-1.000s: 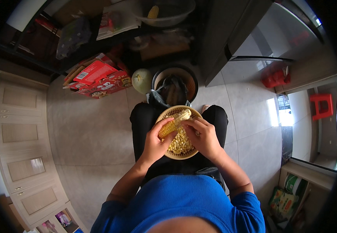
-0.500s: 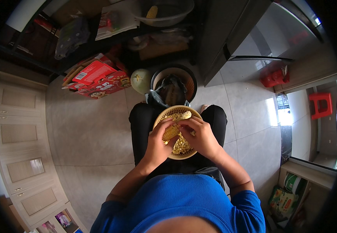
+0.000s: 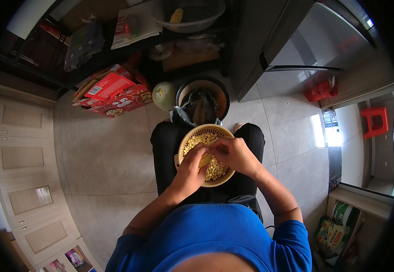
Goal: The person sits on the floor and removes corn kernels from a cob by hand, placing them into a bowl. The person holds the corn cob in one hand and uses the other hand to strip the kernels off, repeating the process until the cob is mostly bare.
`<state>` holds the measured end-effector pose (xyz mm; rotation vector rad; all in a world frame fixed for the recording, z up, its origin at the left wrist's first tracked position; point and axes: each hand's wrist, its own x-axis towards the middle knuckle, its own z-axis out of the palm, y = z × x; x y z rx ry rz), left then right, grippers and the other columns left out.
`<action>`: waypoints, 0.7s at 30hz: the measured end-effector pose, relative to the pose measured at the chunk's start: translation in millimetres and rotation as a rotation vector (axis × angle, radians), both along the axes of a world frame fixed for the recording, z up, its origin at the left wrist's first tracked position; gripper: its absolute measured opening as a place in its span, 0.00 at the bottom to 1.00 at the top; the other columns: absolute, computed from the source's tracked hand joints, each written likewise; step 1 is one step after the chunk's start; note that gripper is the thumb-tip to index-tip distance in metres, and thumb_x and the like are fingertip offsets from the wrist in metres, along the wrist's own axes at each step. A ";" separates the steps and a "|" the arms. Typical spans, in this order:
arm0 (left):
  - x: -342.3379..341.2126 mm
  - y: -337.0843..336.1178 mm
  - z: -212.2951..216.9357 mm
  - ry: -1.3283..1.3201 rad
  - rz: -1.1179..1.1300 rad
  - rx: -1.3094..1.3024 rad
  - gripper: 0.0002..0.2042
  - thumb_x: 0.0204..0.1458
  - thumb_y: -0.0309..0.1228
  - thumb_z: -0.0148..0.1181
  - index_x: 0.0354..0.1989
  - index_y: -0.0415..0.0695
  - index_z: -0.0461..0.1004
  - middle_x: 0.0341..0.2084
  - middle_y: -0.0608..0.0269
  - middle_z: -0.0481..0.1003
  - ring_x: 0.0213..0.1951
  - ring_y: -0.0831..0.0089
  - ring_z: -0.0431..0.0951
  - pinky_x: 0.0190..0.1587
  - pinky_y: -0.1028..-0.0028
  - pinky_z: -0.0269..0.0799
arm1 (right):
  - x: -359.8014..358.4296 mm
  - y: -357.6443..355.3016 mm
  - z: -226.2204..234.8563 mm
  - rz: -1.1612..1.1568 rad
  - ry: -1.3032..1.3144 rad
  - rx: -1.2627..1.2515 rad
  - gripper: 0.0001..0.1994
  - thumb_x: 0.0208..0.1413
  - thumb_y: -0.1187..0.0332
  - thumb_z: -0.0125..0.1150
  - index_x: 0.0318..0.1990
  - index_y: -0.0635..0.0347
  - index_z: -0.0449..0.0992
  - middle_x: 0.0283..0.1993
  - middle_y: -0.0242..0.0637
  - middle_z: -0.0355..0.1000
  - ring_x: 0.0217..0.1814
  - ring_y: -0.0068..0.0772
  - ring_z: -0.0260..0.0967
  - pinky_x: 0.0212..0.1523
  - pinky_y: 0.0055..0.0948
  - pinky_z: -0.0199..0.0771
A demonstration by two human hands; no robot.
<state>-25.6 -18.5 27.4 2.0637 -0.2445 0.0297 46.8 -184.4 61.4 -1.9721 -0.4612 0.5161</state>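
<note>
Left hand (image 3: 192,167) curled round cob (image 3: 206,160), thumb on the near side, fingers over the far side; only a yellow strip of cob shows between the hands. Right hand (image 3: 233,154) mostly closed, fingertips bunched at the cob's right end; can't tell if it pinches anything. Cob sits between both hands, over basket (image 3: 212,185). Loose kernels (image 3: 215,173) in basket, below and ahead of the hands. Basket rests on black trousers (image 3: 164,141), under both hands. Ahead of the hands, just past basket: bin (image 3: 224,97) with dark bag (image 3: 183,117). Melon (image 3: 164,96) ahead and left of left hand, beside bin; red box (image 3: 120,97) farther left. Red stool (image 3: 375,123) well right of right hand.
</note>
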 end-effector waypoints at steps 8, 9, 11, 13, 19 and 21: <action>5.2 -1.7 5.3 0.009 0.083 -0.015 0.26 0.42 0.15 0.57 0.53 0.39 0.62 0.48 0.47 0.68 0.51 0.51 0.69 0.52 0.66 0.66 | -4.7 0.6 -17.5 -0.042 0.042 0.109 0.07 0.49 0.75 0.56 0.35 0.69 0.73 0.27 0.38 0.73 0.30 0.22 0.72 0.33 0.20 0.72; 6.4 0.9 3.0 0.054 0.097 -0.091 0.26 0.42 0.14 0.56 0.53 0.39 0.63 0.47 0.47 0.68 0.51 0.52 0.69 0.52 0.66 0.66 | -7.0 -3.2 -28.6 -0.086 0.172 0.213 0.07 0.50 0.75 0.56 0.36 0.70 0.73 0.28 0.36 0.72 0.31 0.21 0.71 0.34 0.20 0.72; 6.4 2.6 3.9 0.059 0.110 -0.146 0.25 0.41 0.12 0.55 0.52 0.39 0.64 0.46 0.48 0.69 0.49 0.52 0.71 0.50 0.66 0.68 | -7.1 -10.4 -32.4 -0.146 0.382 0.310 0.07 0.53 0.75 0.54 0.38 0.70 0.71 0.30 0.30 0.70 0.32 0.19 0.68 0.35 0.19 0.70; 6.6 3.8 -0.3 -0.016 0.096 -0.074 0.28 0.39 0.12 0.54 0.54 0.40 0.63 0.47 0.48 0.68 0.50 0.52 0.69 0.52 0.64 0.66 | -5.2 -8.6 -37.7 -0.146 0.384 0.373 0.06 0.52 0.76 0.54 0.37 0.70 0.71 0.30 0.31 0.70 0.33 0.19 0.69 0.35 0.19 0.70; 8.2 4.8 -5.7 -0.232 0.025 0.210 0.30 0.38 0.12 0.51 0.56 0.41 0.62 0.49 0.51 0.66 0.51 0.52 0.67 0.54 0.62 0.62 | -13.8 8.8 -26.3 -0.234 -0.015 0.133 0.07 0.48 0.77 0.56 0.36 0.68 0.73 0.31 0.49 0.73 0.33 0.40 0.74 0.35 0.29 0.72; 9.0 4.2 -3.5 -0.255 0.001 0.247 0.30 0.38 0.12 0.50 0.57 0.41 0.61 0.49 0.50 0.66 0.51 0.52 0.66 0.54 0.62 0.62 | -15.6 14.1 -26.7 -0.264 -0.055 0.155 0.07 0.47 0.78 0.56 0.36 0.68 0.73 0.31 0.50 0.73 0.34 0.44 0.73 0.35 0.30 0.73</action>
